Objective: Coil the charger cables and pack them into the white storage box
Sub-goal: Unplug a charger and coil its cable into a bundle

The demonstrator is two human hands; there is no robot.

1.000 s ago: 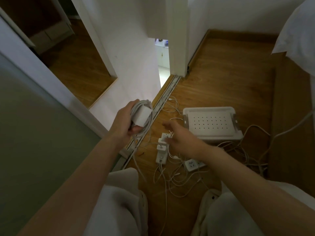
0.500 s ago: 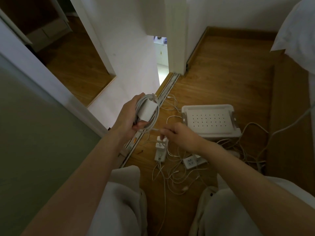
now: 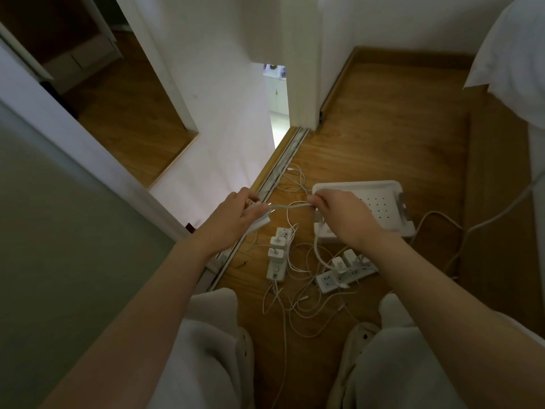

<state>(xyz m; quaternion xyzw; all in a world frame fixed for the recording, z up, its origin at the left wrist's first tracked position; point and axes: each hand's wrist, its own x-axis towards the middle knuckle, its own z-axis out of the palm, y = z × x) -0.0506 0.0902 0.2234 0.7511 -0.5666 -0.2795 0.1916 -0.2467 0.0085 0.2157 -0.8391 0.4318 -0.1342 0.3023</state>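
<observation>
My left hand (image 3: 236, 215) grips a white charger brick (image 3: 261, 223) with its cable wound round it, mostly hidden under the palm. A short stretch of that white cable (image 3: 290, 206) runs taut across to my right hand (image 3: 339, 215), which pinches its end between thumb and fingers. Both hands hover above the wooden floor. Behind my right hand sits the white storage box (image 3: 380, 191), its perforated surface facing up. Tangled white charger cables (image 3: 300, 302) lie on the floor between my knees.
Two white power strips (image 3: 277, 265) (image 3: 343, 276) with plugged-in adapters lie on the floor among the cables. A sliding-door track (image 3: 277, 175) runs diagonally at left beside a white wall. A thick cable (image 3: 501, 211) trails off right near a bed edge.
My left hand has lowered and turned the wound charger under its palm. My right hand rose from the floor, took the loose cable end and pulled it taut to the right.
</observation>
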